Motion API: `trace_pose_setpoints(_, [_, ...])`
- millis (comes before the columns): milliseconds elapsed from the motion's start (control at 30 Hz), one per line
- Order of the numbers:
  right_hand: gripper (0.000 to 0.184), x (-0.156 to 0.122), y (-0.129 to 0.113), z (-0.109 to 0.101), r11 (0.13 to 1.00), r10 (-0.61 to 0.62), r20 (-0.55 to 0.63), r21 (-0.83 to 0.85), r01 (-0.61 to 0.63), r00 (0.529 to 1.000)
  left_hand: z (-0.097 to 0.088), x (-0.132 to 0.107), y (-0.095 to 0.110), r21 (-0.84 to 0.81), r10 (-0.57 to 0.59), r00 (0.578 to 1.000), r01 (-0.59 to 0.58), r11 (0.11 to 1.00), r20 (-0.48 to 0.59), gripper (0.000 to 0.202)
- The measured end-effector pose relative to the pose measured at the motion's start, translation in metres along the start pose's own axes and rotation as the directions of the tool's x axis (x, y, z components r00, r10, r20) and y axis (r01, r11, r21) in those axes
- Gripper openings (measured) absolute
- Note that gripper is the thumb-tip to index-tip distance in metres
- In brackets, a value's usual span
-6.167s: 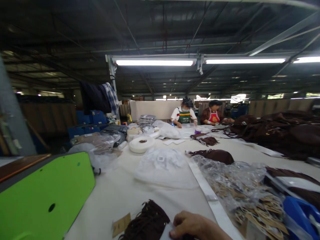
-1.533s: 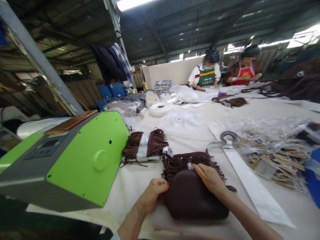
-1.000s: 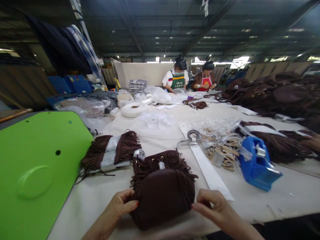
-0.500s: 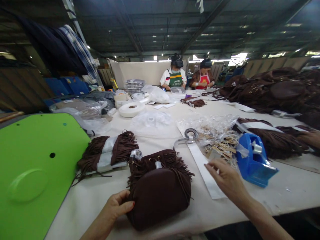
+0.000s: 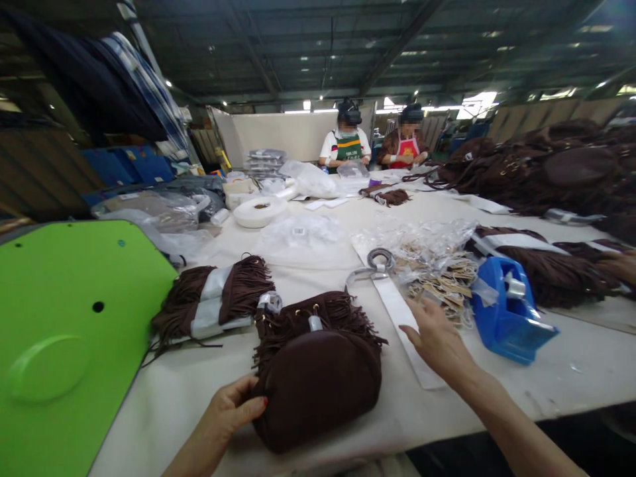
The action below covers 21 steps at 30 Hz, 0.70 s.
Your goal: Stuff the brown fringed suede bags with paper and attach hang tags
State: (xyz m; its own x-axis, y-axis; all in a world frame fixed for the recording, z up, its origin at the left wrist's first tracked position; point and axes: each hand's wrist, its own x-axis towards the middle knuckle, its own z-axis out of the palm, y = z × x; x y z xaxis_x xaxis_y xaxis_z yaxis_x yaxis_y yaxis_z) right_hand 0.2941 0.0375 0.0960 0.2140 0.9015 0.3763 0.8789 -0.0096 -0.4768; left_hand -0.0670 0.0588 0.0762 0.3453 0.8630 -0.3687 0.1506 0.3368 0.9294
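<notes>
In the lower centre of the frame lies a dark brown bag, its smooth, round-cornered front facing up, with thin fringe strands, gold-coloured eyelets and a wrapped pull along its upper part. Left of it, a second fringed bag of the same brown, banded with pale wrapping, lies near a flat lime-green panel. A straight white strip runs down the right of centre, a grey ring-shaped piece at its upper end. As for containers, the blue tape dispenser at right holds a roll, and crumpled clear plastic lies over and around stringed tan tags. At lower left, the left hand grips the brown bag's left edge, thumb on top. The right hand, thumb apart and fingers loosely extended, is over the white strip, with nothing visible in its grasp; contact is unclear.
</notes>
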Motion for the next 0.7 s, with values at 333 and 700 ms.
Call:
trace_pose_setpoints(333, [0.043, -0.033, -0.036, 0.013, 0.730, 0.026, 0.578, 0.547, -0.411, 0.816, -0.003, -0.009, 0.015, 0.170, 0.082, 0.996, -0.089, 0.982, 0.044, 0.029])
trace_pose_setpoints(700, [0.049, -0.030, -0.047, 0.020, 0.418, 0.214, 0.575, 0.676, -0.606, 0.789, -0.008, -0.007, 0.017, -0.001, 0.076, 0.975, -0.078, 0.997, 0.207, 0.039])
